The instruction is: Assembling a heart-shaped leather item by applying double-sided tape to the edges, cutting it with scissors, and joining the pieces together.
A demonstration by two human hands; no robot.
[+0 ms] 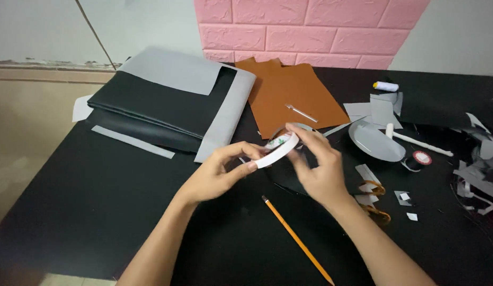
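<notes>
Both hands work at a roll of white tape above the black desk [98, 201].
Left hand [214, 177] and right hand [318, 169] pinch the tape roll [278, 148] between their fingers; no strip looks pulled free yet, and the brown sheet [294, 95] and pencil [296, 238] lie untouched.

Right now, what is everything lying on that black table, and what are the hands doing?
tape roll: one, white, held above the table's middle
pencil: one, orange, near edge
brown sheet: one, far middle
black and grey sheets: one stack, far left
grey strip: one, beside stack
thread spool: one, white, far right
grey scraps: several, right
table: one, black
left hand: grip on tape roll
right hand: grip on tape roll
</notes>
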